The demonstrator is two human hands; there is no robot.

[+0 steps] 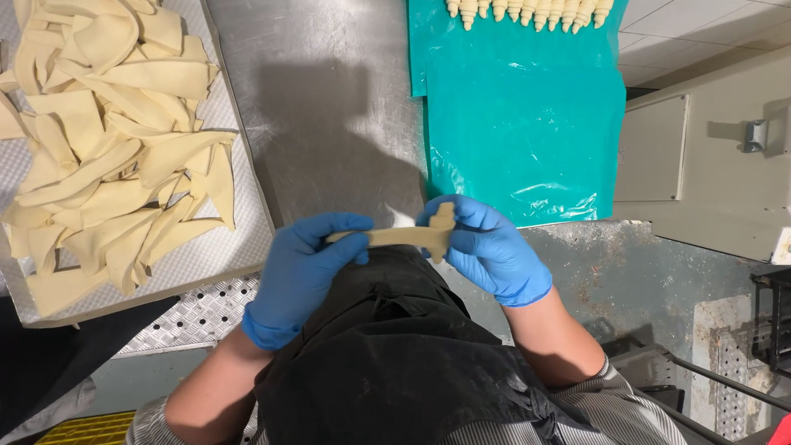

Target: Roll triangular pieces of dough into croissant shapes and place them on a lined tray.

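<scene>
**Dough strip held between both gloved hands over steel bench**

Far left: a perforated tray (216,262) rests on the bench (329,99), heaped with cut dough triangles (115,140) lying overlapped in no order.

Centre left: the left hand (301,268), in a blue glove, is closed on the narrow end of a dough piece (404,236), fingers curled round it.

Centre: the dough piece is stretched level between the two hands, held in the air just above the person's black apron (395,346) and clear of the bench surface.

Centre right: the right hand (486,247), also blue-gloved, grips the wide end, which sticks up past the fingers.

Right: a teal plastic sheet (527,115) covers the bench. A row of rolled croissants (527,11) lies along its far edge, side by side, partly cut off by the frame.
</scene>
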